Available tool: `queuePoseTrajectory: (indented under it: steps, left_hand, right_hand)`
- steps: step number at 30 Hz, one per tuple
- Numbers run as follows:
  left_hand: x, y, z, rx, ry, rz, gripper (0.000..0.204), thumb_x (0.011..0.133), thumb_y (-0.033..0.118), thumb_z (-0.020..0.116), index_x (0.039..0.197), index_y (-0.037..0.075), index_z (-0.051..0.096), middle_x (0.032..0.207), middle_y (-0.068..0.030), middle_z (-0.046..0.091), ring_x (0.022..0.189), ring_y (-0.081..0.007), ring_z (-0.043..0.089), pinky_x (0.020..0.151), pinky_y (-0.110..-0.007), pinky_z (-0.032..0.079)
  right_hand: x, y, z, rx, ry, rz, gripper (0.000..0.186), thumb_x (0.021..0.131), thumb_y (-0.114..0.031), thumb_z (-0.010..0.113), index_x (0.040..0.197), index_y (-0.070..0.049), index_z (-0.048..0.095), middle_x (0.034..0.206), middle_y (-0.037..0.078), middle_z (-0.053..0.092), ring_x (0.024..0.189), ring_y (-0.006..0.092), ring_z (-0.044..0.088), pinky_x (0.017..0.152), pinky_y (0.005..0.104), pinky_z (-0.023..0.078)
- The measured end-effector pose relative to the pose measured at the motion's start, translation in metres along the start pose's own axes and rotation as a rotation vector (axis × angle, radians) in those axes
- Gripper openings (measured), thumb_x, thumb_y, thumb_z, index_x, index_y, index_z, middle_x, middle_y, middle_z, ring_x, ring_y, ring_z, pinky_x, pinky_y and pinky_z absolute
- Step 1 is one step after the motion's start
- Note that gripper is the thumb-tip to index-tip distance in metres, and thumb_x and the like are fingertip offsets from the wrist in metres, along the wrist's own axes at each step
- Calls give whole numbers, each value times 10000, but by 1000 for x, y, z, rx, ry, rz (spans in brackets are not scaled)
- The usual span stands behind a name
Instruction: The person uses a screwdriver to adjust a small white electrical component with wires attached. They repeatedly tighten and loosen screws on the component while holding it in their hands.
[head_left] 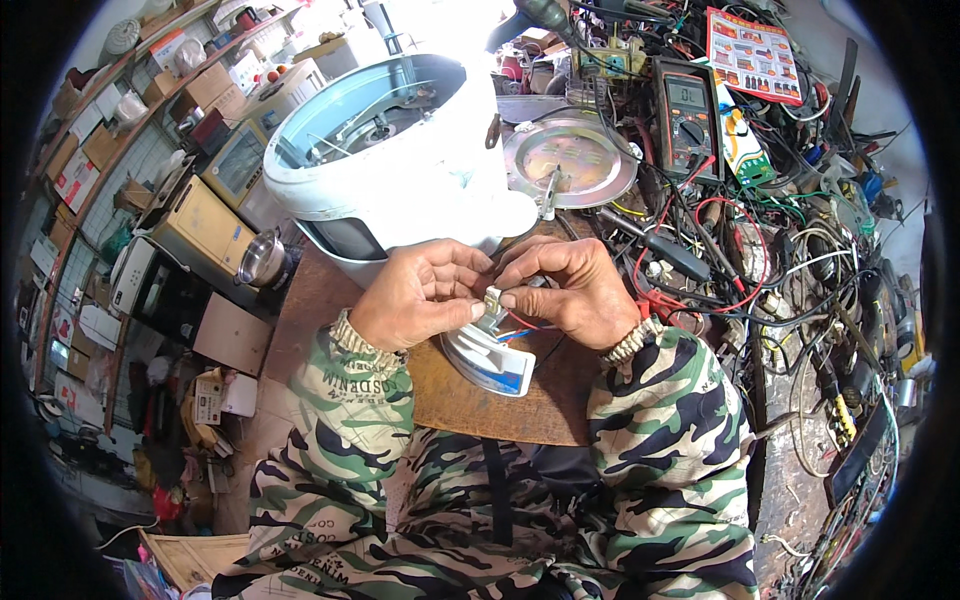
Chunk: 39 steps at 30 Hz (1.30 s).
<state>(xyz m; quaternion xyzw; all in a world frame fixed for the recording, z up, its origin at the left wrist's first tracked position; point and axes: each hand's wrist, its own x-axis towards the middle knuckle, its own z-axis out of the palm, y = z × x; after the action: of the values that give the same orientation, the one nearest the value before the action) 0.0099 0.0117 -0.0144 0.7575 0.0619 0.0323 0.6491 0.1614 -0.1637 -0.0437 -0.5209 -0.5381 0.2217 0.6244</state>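
Note:
My left hand (420,295) and my right hand (570,290) meet above a wooden tabletop (430,400), their fingers closed on a small pale fitting (492,299), which has red and blue wires near it. Below it lies a curved white plastic panel (485,365) with a blue section, partly under my fingers. Just beyond my hands stands a white rounded appliance body (380,190), open at the top with a pale blue interior.
A round metal plate (570,160) lies behind my right hand. To the right are a multimeter (685,120), a black-handled tool (675,255) and tangled cables (810,300). On the left are shelves with boxes, a beige appliance (215,225) and a steel pot (260,260).

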Motion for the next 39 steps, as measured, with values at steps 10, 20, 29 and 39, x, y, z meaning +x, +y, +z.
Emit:
queuePoseTrajectory:
  steps: [10, 20, 29, 39]
  left_hand:
    - [-5, -10, 1, -120, -15, 5, 404, 893, 73, 705, 1246, -26, 535, 1092, -94, 656, 1008, -134, 634, 882, -275, 514]
    - [-8, -13, 5, -237, 5, 36, 406, 906, 91, 708, 1255, -22, 534, 1157, -119, 624, 1070, -153, 607, 919, -293, 512]
    - [-13, -14, 13, -276, 207, 160, 376, 871, 40, 724, 1202, -13, 554, 1099, -90, 662, 962, -121, 643, 863, -262, 522]
    - [-7, -21, 21, -304, 230, 275, 322, 885, 5, 693, 1175, -22, 553, 1100, -118, 681, 1012, -150, 653, 900, -286, 523]
  right_hand:
    - [-1, -3, 4, -81, 32, 25, 111, 794, 2, 760, 903, -4, 738, 839, 80, 703, 811, 155, 653, 759, 303, 516]
    - [-2, 1, 6, -169, 106, -37, 114, 790, -10, 773, 889, -1, 717, 903, 81, 681, 865, 157, 644, 793, 298, 508]
    - [-6, -26, 3, -43, 155, 203, 53, 845, -9, 704, 884, 27, 699, 819, 58, 687, 780, 112, 632, 714, 268, 509]
    - [-9, -32, 1, -221, 215, 60, 109, 847, -78, 709, 872, 26, 692, 847, 86, 670, 761, 151, 637, 703, 302, 509]
